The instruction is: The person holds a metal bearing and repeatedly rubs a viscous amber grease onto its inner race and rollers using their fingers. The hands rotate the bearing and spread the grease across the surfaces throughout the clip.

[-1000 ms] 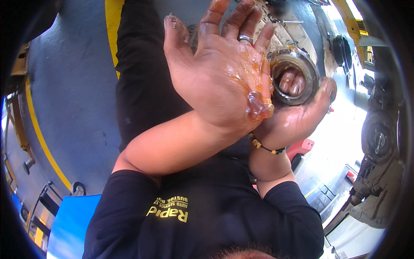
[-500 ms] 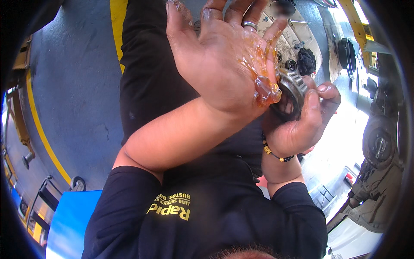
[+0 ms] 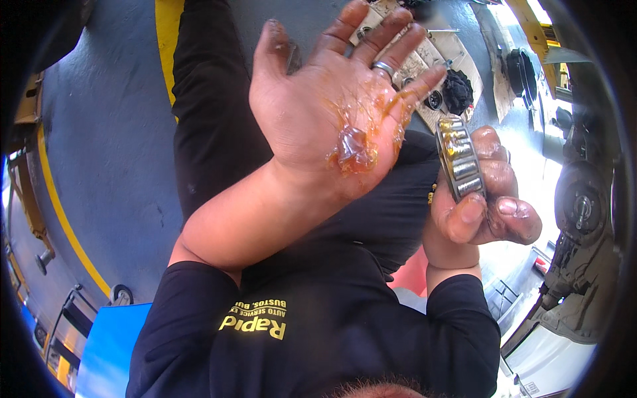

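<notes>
My left hand (image 3: 332,113) is palm up with its fingers spread, and a thick smear of amber grease (image 3: 356,149) lies in the palm. Streaks of the grease run along the little finger; a metal ring is on one finger. To the right, my right hand (image 3: 491,192) grips a tapered roller bearing (image 3: 459,159), its steel rollers facing left. Some grease shows on its upper rollers. The bearing and my left palm are apart.
Beyond my hands, a stained cardboard sheet (image 3: 458,50) on the floor carries small metal parts and a crumpled black cloth (image 3: 458,91). A wheel hub (image 3: 582,211) of a raised vehicle is at the right. Blue flooring (image 3: 109,146) with yellow lines spreads left.
My right hand has drawn the bearing away from my left palm and turned it so its rollers face left. The grease now sits nearer the palm's middle, and my left hand is flatter.
</notes>
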A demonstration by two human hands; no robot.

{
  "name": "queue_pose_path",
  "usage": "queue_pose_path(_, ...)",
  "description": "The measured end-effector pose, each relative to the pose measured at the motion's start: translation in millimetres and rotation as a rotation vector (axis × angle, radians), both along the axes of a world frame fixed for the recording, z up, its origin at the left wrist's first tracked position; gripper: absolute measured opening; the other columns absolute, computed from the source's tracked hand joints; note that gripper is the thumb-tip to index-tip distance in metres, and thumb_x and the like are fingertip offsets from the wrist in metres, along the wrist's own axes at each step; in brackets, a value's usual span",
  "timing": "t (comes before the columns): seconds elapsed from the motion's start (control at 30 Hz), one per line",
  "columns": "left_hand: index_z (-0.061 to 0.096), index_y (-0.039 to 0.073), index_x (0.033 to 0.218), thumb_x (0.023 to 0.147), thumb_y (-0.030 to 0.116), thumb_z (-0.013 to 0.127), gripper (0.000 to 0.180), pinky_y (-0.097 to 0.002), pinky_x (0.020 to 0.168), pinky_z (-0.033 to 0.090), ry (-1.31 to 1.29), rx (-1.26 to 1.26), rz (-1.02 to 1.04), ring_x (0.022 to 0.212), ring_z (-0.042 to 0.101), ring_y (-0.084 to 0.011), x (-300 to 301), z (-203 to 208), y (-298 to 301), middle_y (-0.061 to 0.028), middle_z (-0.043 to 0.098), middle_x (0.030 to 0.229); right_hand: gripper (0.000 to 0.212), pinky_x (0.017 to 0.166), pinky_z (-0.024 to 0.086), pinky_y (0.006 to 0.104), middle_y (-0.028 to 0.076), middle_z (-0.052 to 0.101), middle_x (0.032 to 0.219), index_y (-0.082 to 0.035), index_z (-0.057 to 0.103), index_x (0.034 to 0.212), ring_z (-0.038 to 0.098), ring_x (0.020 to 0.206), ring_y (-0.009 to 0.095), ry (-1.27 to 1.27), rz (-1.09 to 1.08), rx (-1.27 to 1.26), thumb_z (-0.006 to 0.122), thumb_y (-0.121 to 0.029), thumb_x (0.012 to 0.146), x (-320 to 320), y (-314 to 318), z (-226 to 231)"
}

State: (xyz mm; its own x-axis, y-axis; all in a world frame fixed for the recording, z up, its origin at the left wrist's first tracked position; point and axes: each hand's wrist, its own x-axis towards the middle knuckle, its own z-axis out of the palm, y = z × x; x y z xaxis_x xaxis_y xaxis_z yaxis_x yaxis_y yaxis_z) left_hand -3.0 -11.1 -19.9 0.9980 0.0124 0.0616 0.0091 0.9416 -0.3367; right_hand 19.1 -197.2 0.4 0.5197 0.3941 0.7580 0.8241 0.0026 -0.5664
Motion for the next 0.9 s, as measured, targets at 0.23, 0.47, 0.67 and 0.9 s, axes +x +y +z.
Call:
queue_pose_path(0.23, 0.044, 0.002, 0.132, 0.098, 0.065, 0.042, 0.071, -0.0577, 0.123, 0.028, -0.046, -0.009, -0.013, 0.144, 0.035, -0.0391, -12, 11, -7, -0.0263, 0.04, 0.147, 0.044, 0.062, 0.046, 0.0428, 0.007, 0.054, 0.076, -0.019, 0.028, 0.117, 0.054, 0.064, 0.027, 0.048, -0.054, 0.049, 0.068, -0.022, 0.098, -6, 3, -10)
queue_pose_path(0.47, 0.044, 0.003, 0.132, 0.098, 0.066, 0.041, 0.072, -0.0582, 0.122, 0.029, -0.057, -0.004, -0.012, 0.144, 0.035, -0.0393, -17, 13, -3, -0.0265, 0.04, 0.147, 0.044, 0.061, 0.046, 0.0424, 0.007, 0.055, 0.077, -0.019, 0.028, 0.115, 0.055, 0.065, 0.027, 0.055, -0.058, 0.04, 0.068, -0.024, 0.098, -9, 7, -10)
queue_pose_path(0.67, 0.044, 0.003, 0.133, 0.098, 0.067, 0.04, 0.073, -0.0587, 0.122, 0.029, -0.053, -0.015, 0.002, 0.144, 0.036, -0.0394, -20, 12, 1, -0.0266, 0.04, 0.147, 0.043, 0.061, 0.046, 0.0421, 0.008, 0.056, 0.078, -0.019, 0.028, 0.114, 0.055, 0.065, 0.027, 0.044, -0.053, 0.048, 0.068, -0.026, 0.099, -6, 9, -9)
queue_pose_path(0.9, 0.043, 0.003, 0.133, 0.098, 0.068, 0.04, 0.074, -0.0593, 0.121, 0.029, -0.027, -0.03, 0.002, 0.144, 0.036, -0.0396, -20, 8, 1, -0.0267, 0.04, 0.147, 0.043, 0.06, 0.046, 0.0417, 0.008, 0.056, 0.079, -0.019, 0.027, 0.112, 0.056, 0.066, 0.027, 0.057, -0.05, 0.046, 0.067, -0.028, 0.1, -5, 14, -11)
